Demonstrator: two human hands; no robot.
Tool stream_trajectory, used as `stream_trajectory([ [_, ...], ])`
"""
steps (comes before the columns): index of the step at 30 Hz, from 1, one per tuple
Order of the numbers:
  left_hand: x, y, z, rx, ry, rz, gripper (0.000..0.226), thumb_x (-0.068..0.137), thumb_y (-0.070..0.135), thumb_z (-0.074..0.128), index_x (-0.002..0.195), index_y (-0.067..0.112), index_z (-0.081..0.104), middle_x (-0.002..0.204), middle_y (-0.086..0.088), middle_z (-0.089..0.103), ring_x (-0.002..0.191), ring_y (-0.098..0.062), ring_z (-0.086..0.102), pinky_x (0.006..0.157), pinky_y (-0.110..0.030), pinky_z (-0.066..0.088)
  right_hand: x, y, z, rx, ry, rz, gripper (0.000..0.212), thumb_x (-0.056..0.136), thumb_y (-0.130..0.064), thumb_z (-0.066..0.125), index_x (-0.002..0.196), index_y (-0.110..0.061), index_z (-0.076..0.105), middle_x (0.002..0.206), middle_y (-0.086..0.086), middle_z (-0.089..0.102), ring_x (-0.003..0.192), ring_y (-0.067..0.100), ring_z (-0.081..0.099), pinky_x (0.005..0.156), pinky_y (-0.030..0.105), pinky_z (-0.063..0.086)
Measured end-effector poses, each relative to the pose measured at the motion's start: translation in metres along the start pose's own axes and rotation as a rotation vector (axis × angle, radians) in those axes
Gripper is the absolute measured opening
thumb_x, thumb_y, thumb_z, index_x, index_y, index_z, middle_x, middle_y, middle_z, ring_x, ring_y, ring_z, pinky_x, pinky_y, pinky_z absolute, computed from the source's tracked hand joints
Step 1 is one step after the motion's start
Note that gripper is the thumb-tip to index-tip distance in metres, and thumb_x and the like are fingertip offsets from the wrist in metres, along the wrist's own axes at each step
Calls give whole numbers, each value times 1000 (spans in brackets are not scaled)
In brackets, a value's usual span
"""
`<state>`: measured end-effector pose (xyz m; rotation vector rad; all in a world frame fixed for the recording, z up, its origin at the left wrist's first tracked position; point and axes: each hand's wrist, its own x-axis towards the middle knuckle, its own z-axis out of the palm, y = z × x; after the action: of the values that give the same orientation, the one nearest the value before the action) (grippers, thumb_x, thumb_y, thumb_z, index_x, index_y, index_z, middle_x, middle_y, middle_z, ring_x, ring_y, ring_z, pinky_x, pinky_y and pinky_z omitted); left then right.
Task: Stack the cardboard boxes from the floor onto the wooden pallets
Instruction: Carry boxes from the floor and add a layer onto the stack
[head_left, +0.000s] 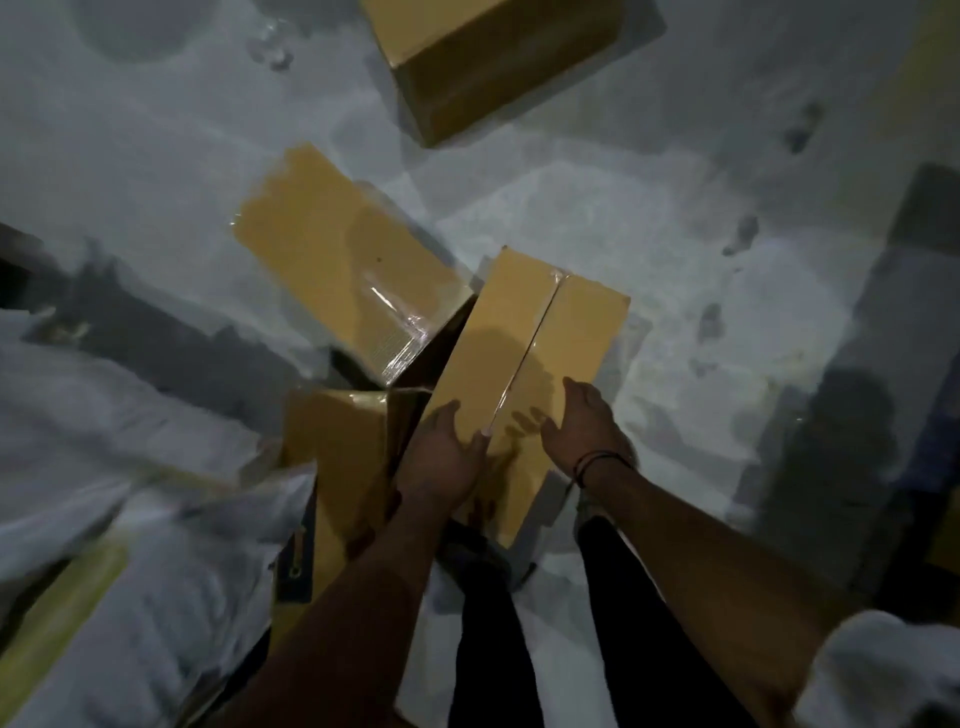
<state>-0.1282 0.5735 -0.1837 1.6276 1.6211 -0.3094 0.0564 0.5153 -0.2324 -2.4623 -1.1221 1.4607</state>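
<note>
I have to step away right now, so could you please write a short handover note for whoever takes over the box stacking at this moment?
Left hand: open, on the near left edge of the seamed cardboard box.
Right hand: open, over that box's top by the right edge; contact unclear.
The seamed box is down at floor level, not yet lifted.
Also on the floor: tape-wrapped box to its left, near-left box, far box.
Done: nothing that shows; no pallet in view.
Left: lift and stack all four.
</note>
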Motion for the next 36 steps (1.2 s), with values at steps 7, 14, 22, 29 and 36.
stream_trajectory([
  [7,197,-75,104,221,46,113,95,84,68,63,160,26,25,167,-16,18,146,-47,29,115,-62,33,140,53,114,18,211,242,81,94,-52,57,159,-29,14,167,9,-13,151,42,7,111,57,35],
  [14,226,-73,106,234,55,100,140,65,88,68,156,40,-27,153,-29,25,133,-56,37,105,-64,37,146,45,143,180,368,283,107,85,-63,65,159,-40,-9,165,10,-13,143,43,21,106,51,40],
  [22,54,70,-59,69,270,255,111,60,87,73,137,13,44,131,-17,49,121,-42,53,98,-49,46,-59,-23,-35,147,561,282,100,82,-86,44,159,-44,-4,167,6,-13,144,42,23,113,53,32],
  [29,-140,166,-171,185,77,556,132,69,84,69,157,39,-18,160,-19,19,121,-49,57,97,-53,52,-259,-75,-146,239,544,326,111,70,-96,44,158,-48,-3,167,11,-16,144,49,30,114,54,34],
  [36,-258,178,-197,321,215,765,107,76,92,48,162,46,4,160,-14,12,137,-44,31,104,-52,43,-397,-71,-176,-117,842,204,97,78,-96,27,159,-46,9,168,-2,-16,138,48,32,111,54,35],
])
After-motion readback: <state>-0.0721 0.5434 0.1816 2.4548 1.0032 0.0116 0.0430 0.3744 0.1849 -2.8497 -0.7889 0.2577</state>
